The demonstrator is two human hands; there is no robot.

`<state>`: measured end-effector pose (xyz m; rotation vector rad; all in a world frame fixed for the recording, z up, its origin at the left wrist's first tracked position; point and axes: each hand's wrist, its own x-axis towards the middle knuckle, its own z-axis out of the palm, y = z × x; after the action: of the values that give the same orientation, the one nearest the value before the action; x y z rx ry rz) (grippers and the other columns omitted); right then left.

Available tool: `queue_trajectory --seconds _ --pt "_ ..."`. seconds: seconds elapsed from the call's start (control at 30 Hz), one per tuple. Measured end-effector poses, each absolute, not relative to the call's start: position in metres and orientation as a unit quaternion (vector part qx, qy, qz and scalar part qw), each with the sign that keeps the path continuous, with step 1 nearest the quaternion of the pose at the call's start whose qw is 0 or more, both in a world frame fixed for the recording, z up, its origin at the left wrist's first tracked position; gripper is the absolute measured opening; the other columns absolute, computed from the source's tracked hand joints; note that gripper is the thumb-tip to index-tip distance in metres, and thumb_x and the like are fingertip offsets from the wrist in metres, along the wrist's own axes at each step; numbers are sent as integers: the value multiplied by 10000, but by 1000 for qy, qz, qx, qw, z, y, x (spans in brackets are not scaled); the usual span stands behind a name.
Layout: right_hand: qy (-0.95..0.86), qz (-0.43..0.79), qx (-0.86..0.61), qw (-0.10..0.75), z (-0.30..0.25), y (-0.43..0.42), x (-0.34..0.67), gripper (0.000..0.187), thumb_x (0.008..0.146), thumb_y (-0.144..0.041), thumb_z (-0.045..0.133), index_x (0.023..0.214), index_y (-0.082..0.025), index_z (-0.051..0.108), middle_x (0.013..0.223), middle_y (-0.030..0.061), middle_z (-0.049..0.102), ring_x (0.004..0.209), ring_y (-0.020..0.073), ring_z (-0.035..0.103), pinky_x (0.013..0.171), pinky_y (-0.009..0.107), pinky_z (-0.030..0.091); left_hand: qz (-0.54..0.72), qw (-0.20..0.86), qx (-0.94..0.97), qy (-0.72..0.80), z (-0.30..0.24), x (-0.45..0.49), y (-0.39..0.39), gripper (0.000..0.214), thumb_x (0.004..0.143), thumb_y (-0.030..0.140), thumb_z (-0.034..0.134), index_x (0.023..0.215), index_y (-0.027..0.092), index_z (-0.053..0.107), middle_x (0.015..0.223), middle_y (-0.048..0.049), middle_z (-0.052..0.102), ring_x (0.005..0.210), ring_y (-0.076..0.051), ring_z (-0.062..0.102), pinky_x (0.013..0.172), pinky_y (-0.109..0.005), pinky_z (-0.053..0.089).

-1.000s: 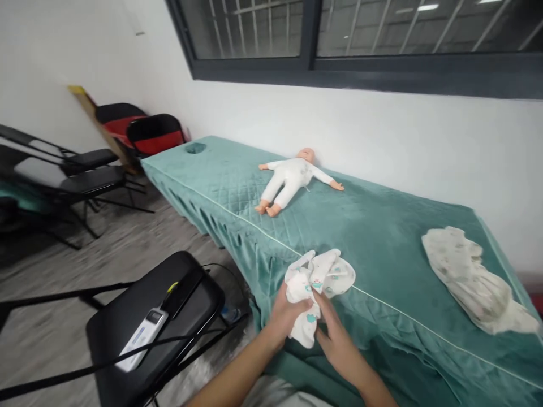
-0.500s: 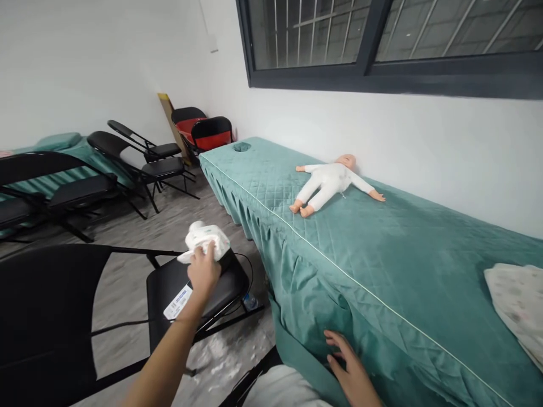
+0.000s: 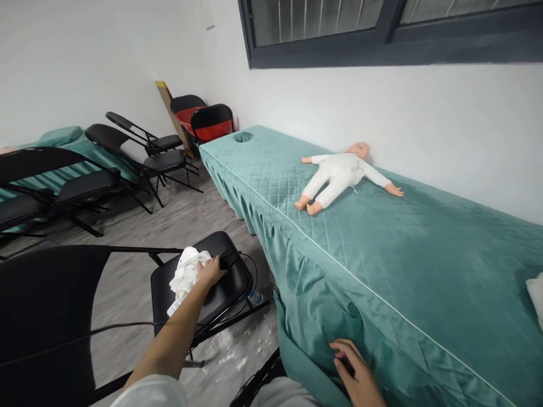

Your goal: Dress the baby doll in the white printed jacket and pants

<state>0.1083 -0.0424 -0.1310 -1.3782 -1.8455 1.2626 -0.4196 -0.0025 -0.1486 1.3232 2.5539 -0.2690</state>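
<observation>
My left hand [image 3: 211, 271] reaches down to the black folding chair's seat [image 3: 227, 288] on my left. It lies against a crumpled white baby garment [image 3: 185, 275] with small green prints, which rests on the seat; the fingers stretch flat past it. My right hand [image 3: 358, 376] is low at the near edge of the teal quilted bed cover [image 3: 382, 249], fingers loosely spread on the hanging fabric and holding nothing. A baby doll [image 3: 339, 176] in a white suit lies face up near the wall side of the bed.
A white device [image 3: 172, 308] and a black cable [image 3: 248, 265] share the chair seat. The back of another black chair [image 3: 46, 316] fills the lower left. More folding chairs [image 3: 139, 161] and a second teal bed [image 3: 51, 141] stand at left. A pale cloth [image 3: 535, 291] shows at the right edge.
My left hand carried the white garment off the bed and lowered it onto the chair seat. My right hand let go of it and dropped to the bed's edge. The view swung left.
</observation>
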Motion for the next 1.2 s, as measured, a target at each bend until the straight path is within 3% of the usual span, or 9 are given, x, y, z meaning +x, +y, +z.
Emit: queue_trajectory --seconds 0.37,0.8,1.0,1.2 --pt "-702 466 -467 268 -134 -34 109 234 927 -357 530 914 -225 723 964 87 723 925 185 710 833 232 570 -105 125 467 869 -160 -429 4 560 837 409 592 1320 149 478 1332 -211 614 1268 -345 552 1144 -531 240" --pt "-677 504 -462 271 -123 -44 109 176 929 -260 505 908 -228 677 958 65 687 929 174 673 838 245 532 -134 149 442 875 -163 -428 13 699 846 433 605 1410 78 397 1332 -272 587 1279 -388 531 1109 -557 251" --pt "-666 526 -457 264 -124 -47 111 188 931 -246 482 935 -228 669 998 67 680 968 180 656 878 263 508 -132 166 446 869 -150 -420 18 611 876 380 576 1386 85 416 1314 -240 596 1228 -343 565 1028 -468 309" --pt "-654 545 -458 256 -124 -47 111 195 928 -229 463 945 -223 657 1006 71 667 973 182 639 891 276 484 -144 177 432 873 -147 -416 20 600 894 389 544 1367 45 409 1244 -237 618 1174 -331 581 956 -448 336"
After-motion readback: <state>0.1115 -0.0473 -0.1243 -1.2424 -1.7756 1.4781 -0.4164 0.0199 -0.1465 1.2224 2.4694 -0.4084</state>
